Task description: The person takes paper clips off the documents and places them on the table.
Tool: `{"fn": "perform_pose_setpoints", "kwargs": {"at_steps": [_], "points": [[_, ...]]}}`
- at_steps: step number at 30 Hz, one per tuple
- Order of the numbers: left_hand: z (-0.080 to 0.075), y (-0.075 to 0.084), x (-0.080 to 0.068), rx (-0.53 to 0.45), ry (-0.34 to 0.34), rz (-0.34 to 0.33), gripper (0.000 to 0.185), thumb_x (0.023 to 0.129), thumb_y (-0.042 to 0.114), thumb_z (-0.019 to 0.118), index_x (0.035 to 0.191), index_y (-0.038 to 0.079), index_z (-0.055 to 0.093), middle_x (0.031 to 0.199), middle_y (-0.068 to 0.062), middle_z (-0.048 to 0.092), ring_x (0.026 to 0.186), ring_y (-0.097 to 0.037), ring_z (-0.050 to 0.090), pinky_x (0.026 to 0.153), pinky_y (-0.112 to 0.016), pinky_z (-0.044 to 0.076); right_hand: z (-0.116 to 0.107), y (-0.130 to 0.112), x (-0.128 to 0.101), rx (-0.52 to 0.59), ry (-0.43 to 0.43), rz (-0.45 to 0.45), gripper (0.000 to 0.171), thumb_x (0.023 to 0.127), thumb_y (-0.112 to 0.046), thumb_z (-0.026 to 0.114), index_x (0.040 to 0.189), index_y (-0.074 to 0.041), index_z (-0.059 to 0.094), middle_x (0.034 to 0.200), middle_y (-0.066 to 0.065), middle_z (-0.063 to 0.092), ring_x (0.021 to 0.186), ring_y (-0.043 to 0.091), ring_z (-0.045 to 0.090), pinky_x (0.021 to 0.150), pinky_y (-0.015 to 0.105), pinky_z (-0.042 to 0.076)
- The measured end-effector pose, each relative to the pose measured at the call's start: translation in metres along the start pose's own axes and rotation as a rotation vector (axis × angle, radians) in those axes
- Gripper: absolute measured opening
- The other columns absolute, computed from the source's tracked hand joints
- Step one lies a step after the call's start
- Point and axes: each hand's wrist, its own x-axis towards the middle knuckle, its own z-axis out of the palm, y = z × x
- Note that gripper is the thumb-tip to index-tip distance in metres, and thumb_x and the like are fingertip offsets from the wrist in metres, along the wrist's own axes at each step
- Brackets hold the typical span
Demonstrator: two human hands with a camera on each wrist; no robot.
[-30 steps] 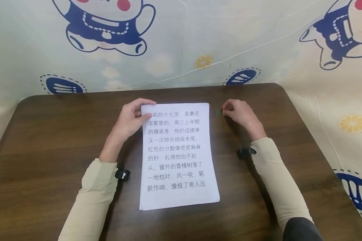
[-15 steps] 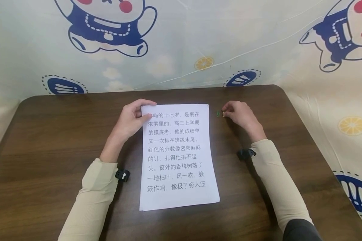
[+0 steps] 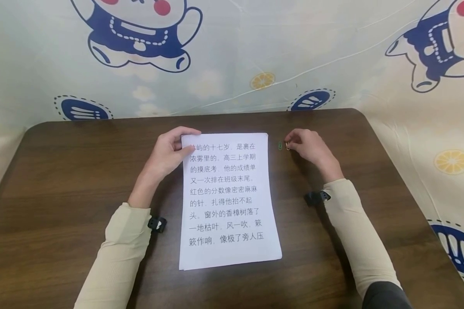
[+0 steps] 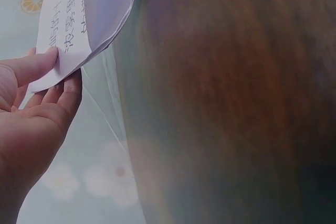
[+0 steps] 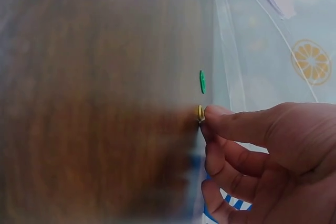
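While the left hand (image 3: pixel 169 151) pinches the paper stack's (image 3: pixel 229 201) top corner, the right hand (image 3: pixel 308 146) nips the yellow paperclip (image 5: pixel 200 113) off the surface (image 3: pixel 62 180), seemingly mid-pickup; lifting it cleanly, clear of the green paperclip (image 5: pixel 202 81), comes next.

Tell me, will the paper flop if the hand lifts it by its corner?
Probably, yes. The paper stack looks thin, and its corner already bends where the left hand pinches it. The loose sheets might also fan apart, since nothing visibly clips them.

Both arms wore long beige sleeves (image 3: pixel 120 249), snug to the wrist. Small black wrist-mounted cameras (image 3: pixel 157 224) sat at each cuff. Dark grey fabric showed lower right. Hands were bare.
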Motion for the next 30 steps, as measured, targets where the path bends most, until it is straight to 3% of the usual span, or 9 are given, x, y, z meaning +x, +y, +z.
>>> {"fn": "perform_pose_setpoints", "kwargs": {"at_steps": [6,30], "points": [[0.0017,0.0008,0.0025,0.014,0.000,0.010,0.040,0.095,-0.001,0.062,0.133,0.011,0.062,0.124,-0.017,0.068,0.097,-0.032,0.074,0.067,-0.019,0.056,-0.0039,0.0040,-0.0051,0.005,0.019,-0.013,0.024,0.101,-0.013,0.058,0.123,-0.008,0.064,0.119,0.017,0.067,0.104,0.032,0.060,0.095,0.049,0.053],[0.0047,-0.0003,0.0042,0.158,-0.001,-0.058,0.040,0.096,0.001,0.062,0.135,0.012,0.060,0.129,-0.015,0.065,0.097,-0.032,0.073,0.070,-0.023,0.056,-0.0058,0.0037,-0.0105,0.082,0.082,-0.036,0.025,0.101,-0.021,0.060,0.123,-0.009,0.065,0.118,0.016,0.067,0.105,0.031,0.059,0.095,0.049,0.054]]}}
